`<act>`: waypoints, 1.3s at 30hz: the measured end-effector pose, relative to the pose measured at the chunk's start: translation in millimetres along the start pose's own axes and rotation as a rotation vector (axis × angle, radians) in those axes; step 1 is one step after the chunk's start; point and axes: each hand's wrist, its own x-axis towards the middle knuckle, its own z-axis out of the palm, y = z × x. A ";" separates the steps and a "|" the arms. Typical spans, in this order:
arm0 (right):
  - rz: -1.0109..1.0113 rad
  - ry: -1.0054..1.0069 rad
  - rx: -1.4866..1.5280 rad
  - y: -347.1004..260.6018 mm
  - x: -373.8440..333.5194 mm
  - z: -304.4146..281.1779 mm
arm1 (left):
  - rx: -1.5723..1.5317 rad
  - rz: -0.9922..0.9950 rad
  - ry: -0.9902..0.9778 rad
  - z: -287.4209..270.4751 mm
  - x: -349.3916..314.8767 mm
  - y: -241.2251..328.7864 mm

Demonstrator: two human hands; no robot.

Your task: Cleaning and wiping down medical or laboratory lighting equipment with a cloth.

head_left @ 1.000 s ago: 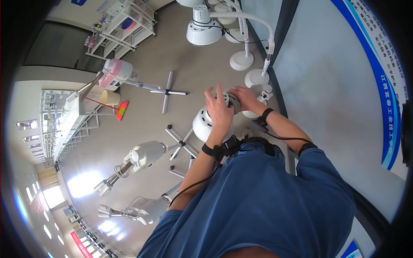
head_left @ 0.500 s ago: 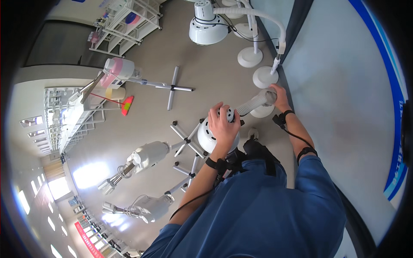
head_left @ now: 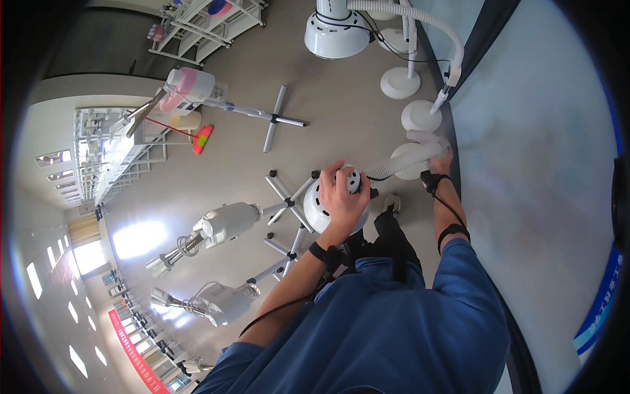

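Observation:
My left hand (head_left: 342, 197) is curled over the top of a white lamp head (head_left: 315, 211) with dark vent slots. From the lamp head a ribbed flexible neck (head_left: 399, 163) runs to the right. My right hand (head_left: 442, 161) is closed around the far end of that neck, beside the blue-white panel. A pale grey, blurred patch shows at its fingers; I cannot tell whether it is a cloth or part of the lamp. Beneath the neck lies a round white base (head_left: 413, 174).
Another white lamp (head_left: 336, 38) stands ahead, with several round bases (head_left: 421, 116) along the pale panel (head_left: 525, 197). To the left are wheeled stands with grey-white units (head_left: 230, 222), a pink-and-white unit (head_left: 190, 88), a red broom (head_left: 202, 140) and a white shelf cart (head_left: 210, 36).
My right hand has shifted slightly along the neck's far end, and the grey patch by it has changed shape. My left hand stays on the lamp head. The whole view has shifted a little.

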 end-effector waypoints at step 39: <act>-1.052 -0.449 -0.408 -280.6 -193.8 -24.3 | -0.558 -0.064 -0.788 -41.6 7.8 -86.2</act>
